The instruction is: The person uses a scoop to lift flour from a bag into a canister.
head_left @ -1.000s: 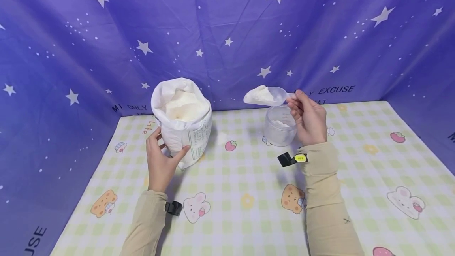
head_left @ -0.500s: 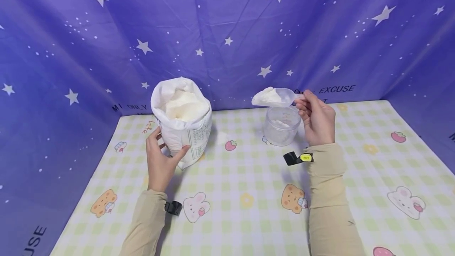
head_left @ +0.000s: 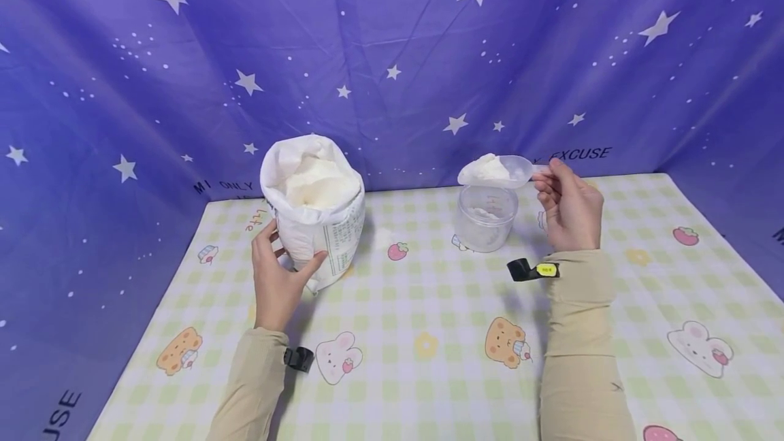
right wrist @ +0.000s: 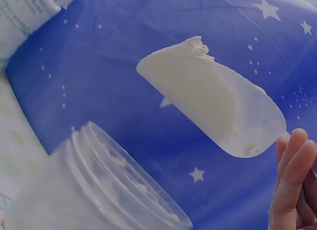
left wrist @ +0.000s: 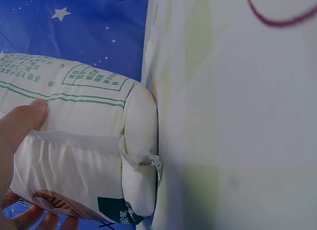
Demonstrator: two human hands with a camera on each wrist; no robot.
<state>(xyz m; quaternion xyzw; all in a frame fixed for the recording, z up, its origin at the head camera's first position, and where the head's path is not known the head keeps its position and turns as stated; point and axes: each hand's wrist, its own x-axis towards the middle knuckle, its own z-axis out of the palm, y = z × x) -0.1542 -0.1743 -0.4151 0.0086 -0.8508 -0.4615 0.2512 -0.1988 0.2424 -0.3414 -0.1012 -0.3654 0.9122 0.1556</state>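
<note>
The right hand (head_left: 574, 211) pinches a clear plastic scoop (head_left: 518, 171) of lumpy white powder (head_left: 490, 168), lying longways toward nine o'clock above a round clear plastic jar (head_left: 486, 229); the left hand (head_left: 279, 286) grips a white bag (head_left: 324, 237).

We are reading "MI ONLY" and, farther right, "EXCUSE" on the starry curtain (head_left: 380, 39), with "USE" showing at its lower left. We are seeing "life" on the checked tablecloth (head_left: 429, 298) beside the white bag (head_left: 333, 237), which is carrying green Chinese print, mostly blurred. The yellow tag (head_left: 547, 269) is bearing marks too small for reading.
</note>
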